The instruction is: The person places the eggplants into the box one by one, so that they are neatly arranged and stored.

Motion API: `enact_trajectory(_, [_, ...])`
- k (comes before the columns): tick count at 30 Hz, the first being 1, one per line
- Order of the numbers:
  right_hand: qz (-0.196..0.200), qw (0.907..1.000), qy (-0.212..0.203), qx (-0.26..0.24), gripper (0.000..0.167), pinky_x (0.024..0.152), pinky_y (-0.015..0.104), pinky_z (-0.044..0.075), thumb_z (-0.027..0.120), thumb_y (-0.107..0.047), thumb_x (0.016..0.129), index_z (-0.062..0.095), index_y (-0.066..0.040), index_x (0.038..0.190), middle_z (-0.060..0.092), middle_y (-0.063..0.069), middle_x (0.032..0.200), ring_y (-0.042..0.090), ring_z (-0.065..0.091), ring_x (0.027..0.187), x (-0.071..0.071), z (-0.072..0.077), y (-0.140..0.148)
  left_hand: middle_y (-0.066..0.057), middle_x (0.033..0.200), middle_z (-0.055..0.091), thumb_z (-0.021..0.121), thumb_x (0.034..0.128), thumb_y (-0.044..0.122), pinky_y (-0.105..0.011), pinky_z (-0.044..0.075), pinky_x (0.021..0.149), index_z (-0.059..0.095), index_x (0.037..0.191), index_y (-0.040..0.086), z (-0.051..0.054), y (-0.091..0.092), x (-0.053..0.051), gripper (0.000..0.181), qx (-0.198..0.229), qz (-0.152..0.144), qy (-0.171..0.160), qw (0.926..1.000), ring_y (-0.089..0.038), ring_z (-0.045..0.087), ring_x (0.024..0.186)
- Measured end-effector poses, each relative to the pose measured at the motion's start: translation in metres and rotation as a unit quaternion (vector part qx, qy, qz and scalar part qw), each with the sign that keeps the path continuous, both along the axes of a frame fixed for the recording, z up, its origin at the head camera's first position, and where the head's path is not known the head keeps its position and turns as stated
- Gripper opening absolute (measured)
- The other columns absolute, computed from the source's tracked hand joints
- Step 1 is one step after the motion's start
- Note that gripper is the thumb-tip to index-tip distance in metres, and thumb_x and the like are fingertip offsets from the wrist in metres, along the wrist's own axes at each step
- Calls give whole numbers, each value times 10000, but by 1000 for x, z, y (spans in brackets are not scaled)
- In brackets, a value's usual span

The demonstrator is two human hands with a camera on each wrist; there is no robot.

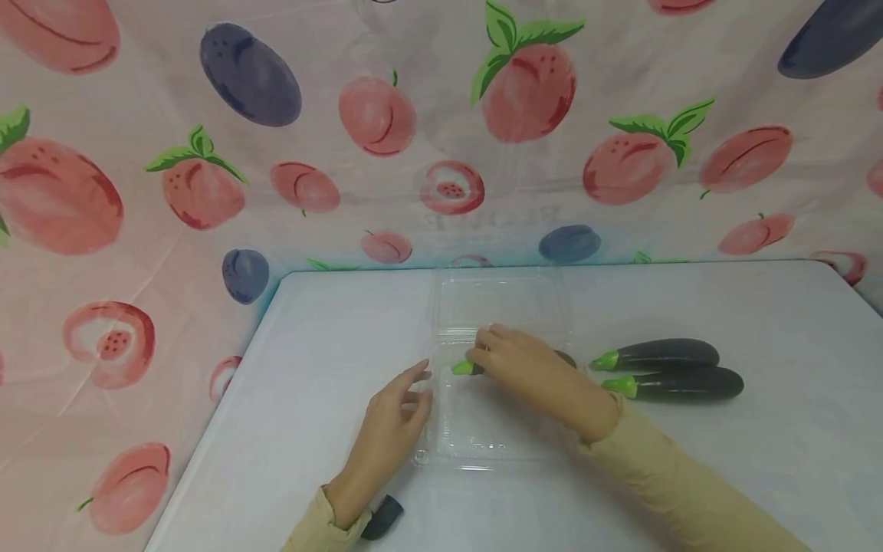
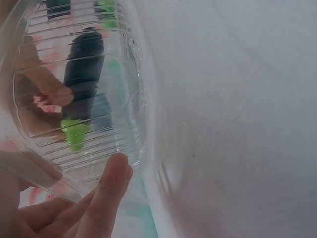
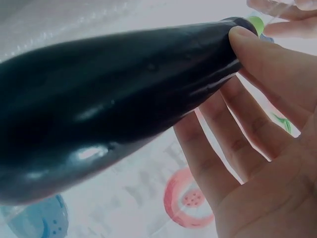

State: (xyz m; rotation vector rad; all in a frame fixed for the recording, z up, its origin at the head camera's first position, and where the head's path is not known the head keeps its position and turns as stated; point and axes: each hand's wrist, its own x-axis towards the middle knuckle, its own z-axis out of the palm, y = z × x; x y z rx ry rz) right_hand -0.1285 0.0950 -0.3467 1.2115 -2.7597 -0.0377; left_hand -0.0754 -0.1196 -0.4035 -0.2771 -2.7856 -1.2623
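Note:
My right hand [image 1: 527, 376] grips a dark eggplant [image 3: 114, 104] near its green stem end, thumb on one side and fingers on the other, over the near half of an unfolded clear plastic container [image 1: 483, 462]. In the left wrist view the eggplant [image 2: 85, 69] shows through the clear wall, its green cap pointing toward my left fingers. My left hand [image 1: 389, 422] is at the container's left edge, fingers spread and slightly bent, with the fingertips at the rim. Whether the eggplant touches the container's bottom, I cannot tell.
Two more eggplants [image 1: 667, 355] lie side by side on the white table [image 1: 779, 460], right of the container, stems to the left. A small black object [image 1: 382, 517] is beside my left sleeve. Behind the table hangs a fruit-patterned cloth [image 1: 414, 46].

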Motion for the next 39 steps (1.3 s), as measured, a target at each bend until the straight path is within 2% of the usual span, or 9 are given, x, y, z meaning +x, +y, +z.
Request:
enact_trajectory(10, [38,9999,32,116,273,919,337,572,764,-53,848,706,-118,1107,658,39,1029,213,652,1029,-3,-13,-2,-58,1291,653,606,985,155,-253,596,803,516,1423,98,0,-1,0,451,1,-20,10,10000,-169,700,1000])
enact_trajectory(14, [55,9999,62,73,259,860,302,582,761,-54,848,708,-123,1092,653,21,1002,179,641,958,-5,-18,-2,-55,1291,653,605,985,161,-251,595,807,513,1427,96,0,-1,1,456,1,-17,-15,10000,-165,700,1000])
enact_trajectory(18, [70,9998,165,36,240,867,319,584,755,-44,847,710,-119,1070,649,23,987,193,655,969,-6,-21,-2,-53,1292,651,605,985,165,-253,596,810,512,1427,98,0,-1,1,456,-15,-18,-30,10000,-162,699,1001])
enact_trajectory(25, [114,9995,273,-83,202,742,281,575,759,-32,836,716,-106,1019,632,15,919,170,599,849,-7,-25,-3,-53,1284,655,606,984,158,-244,593,806,515,1422,93,-1,-1,0,452,10,-38,23,10000,-161,701,996])
enact_trajectory(33, [-115,9999,36,53,215,777,289,582,770,-87,845,725,-123,1052,649,-2,935,150,602,872,-8,-27,-6,-48,1279,657,609,981,151,-239,593,792,520,1418,92,-1,-1,0,450,39,-45,34,10000,-154,699,989])
enact_trajectory(39, [-129,9999,46,57,227,810,305,586,765,-75,845,720,-123,1063,664,4,962,162,618,904,-8,-28,-7,-53,1279,655,600,988,162,-223,587,793,515,1422,91,-1,-1,0,448,-16,-21,45,10000,-152,697,987])
